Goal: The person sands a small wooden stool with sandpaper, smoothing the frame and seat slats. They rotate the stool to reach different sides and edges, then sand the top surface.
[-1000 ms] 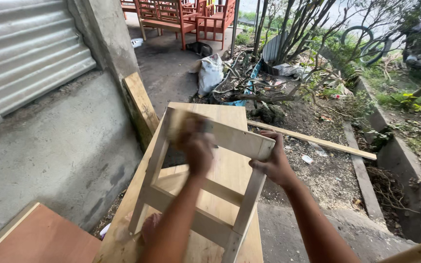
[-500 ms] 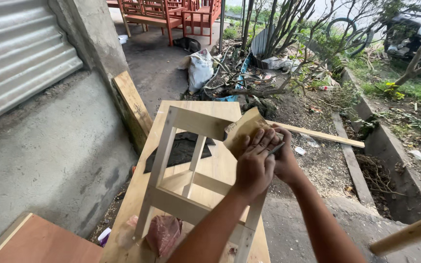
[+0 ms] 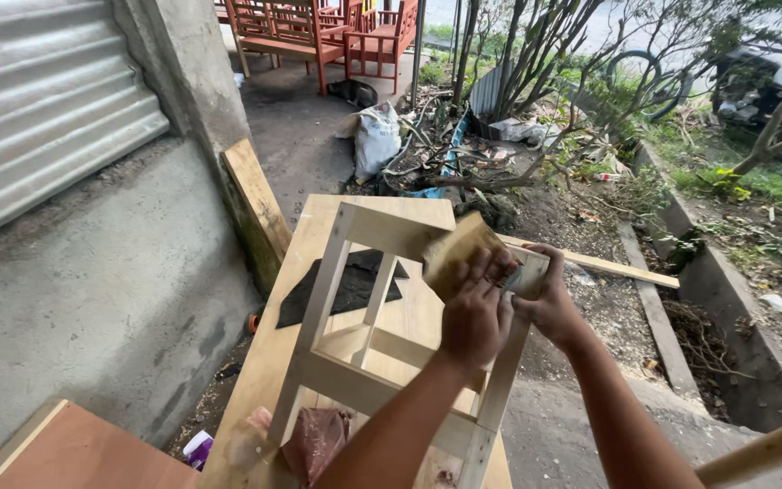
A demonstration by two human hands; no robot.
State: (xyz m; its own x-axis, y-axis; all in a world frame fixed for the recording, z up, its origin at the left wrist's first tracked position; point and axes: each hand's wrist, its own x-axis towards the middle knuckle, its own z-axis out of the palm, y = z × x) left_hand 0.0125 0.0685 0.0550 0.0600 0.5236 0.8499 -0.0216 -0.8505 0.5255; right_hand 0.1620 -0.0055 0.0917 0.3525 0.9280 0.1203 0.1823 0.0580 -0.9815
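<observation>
Standing at the desk's [image 3: 319, 226] far end, the light, stiff wooden frame [image 3: 382, 353] is steadied at its top rail by the right hand [image 3: 549, 303], clenched there; a sanding sheet [image 3: 459, 254] is gripped by the left hand [image 3: 477, 317].

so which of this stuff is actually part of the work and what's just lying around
In use:
left hand
right hand
sandpaper piece
bare wooden frame
plywood worktop

Lying about:
white sack
leaning plank
red chairs
long thin batten

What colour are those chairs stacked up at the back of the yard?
The chairs are reddish-orange painted wood, seen at the top of the head view.
</observation>
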